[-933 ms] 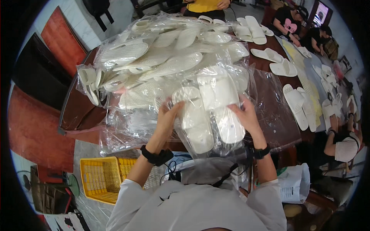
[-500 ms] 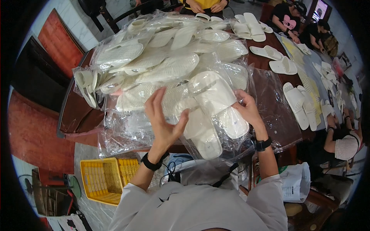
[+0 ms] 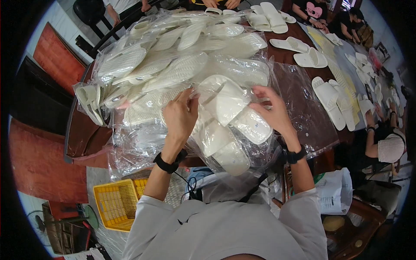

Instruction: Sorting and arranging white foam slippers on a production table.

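Note:
A pair of white slippers [image 3: 253,125] lies in a clear plastic bag [image 3: 203,149] at the table edge in front of me, soles down and overlapping. At the left side of this bag, my left hand [image 3: 178,113] has its fingers curled, with thumb and fingertips pinched on the film. My right hand [image 3: 275,110] is at the right side of the slippers, thumb and fingers apart, fingertips close to the film. Whether they touch it is hard to tell. Behind both hands rises a large heap of bagged white slippers [image 3: 182,71].
Loose white slippers [image 3: 333,104] lie to the right on the dark table [image 3: 299,93]. A yellow plastic crate [image 3: 115,203] stands on the floor at left, a white bag [image 3: 333,190] at lower right. Several people sit or stand around the far and right sides.
My left hand has gone from spread fingers to a pinch on the bag film. My right hand has let go of the right slipper's bagged edge and opened. The view has shifted slightly.

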A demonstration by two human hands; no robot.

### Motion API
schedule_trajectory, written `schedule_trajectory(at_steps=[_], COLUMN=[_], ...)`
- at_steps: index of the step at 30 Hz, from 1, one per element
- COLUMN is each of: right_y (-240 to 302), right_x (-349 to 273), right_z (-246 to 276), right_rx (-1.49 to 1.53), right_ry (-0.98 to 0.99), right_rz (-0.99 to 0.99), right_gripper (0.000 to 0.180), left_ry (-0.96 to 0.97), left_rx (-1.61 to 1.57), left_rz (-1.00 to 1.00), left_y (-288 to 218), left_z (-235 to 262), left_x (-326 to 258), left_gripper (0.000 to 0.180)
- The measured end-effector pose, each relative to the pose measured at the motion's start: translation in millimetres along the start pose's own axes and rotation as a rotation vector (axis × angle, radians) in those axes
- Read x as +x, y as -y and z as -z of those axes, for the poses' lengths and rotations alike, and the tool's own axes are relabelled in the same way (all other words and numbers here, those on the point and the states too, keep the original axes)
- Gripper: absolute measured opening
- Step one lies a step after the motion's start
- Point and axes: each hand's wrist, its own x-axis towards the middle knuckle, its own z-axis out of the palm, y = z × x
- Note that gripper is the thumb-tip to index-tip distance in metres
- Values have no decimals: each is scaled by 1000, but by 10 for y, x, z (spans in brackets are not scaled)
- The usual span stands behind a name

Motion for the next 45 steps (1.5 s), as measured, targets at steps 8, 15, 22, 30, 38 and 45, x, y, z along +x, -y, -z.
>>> schedule_trajectory(at_steps=[8,15,22,30,38,45], right_y=[426,-41,83,-163,-167,381], right_x=[-1098,-1593,-1199,-851,-1008,-1119], right_z=[285,-371,-782,-1055,-926,-607], right_rx=[-58,-218,-532,-491,-502,-430], right_ry=[204,84,-132,14,13,-230], right_rz=[-172,-32,190,154,356,333], right_gripper=[9,35,65,63,92,42], left_ry=[-50,-83,-62,29,38,-95], left_rx=[-48,-110,-203,-194,-489,-518], left_rz=[86,121,180,201,194,96], left_y=[49,46,41,-126,-311,-260], left_z=[-34,-74,-26,109,528,889], left_x=[-14,29,3,36,73,203], left_gripper=[15,15,19,14,15,11])
